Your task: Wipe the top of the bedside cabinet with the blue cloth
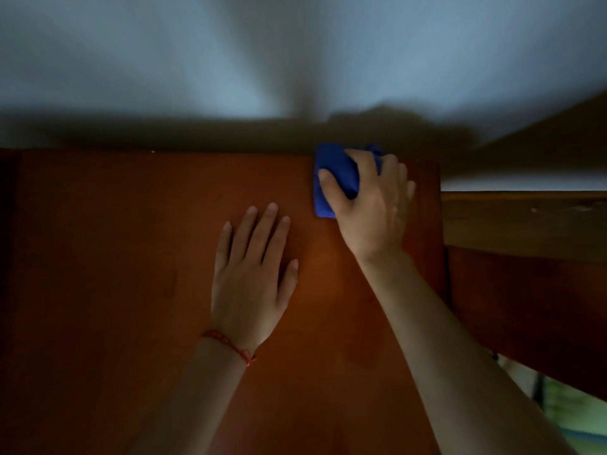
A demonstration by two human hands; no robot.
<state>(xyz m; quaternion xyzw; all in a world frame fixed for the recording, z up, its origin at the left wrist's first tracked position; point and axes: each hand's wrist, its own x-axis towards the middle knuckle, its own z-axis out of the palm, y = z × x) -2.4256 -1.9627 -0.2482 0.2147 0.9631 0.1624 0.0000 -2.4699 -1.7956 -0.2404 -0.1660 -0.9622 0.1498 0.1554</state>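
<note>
The bedside cabinet top (115, 257) is a reddish-brown wooden surface filling the lower left and middle of the head view. A folded blue cloth (331, 178) lies at its far right corner, against the wall. My right hand (371, 205) presses down on the cloth, thumb across its left part and fingers curled over its right side, hiding much of it. My left hand (253, 274) lies flat on the wood with fingers spread, a little left of and nearer than the cloth. It holds nothing. A red string bracelet circles the left wrist.
A pale wall (295, 60) rises right behind the cabinet's far edge, dark with shadow at its base. To the right stands a wooden bed frame (525, 257), touching or nearly touching the cabinet's side. The room is dim.
</note>
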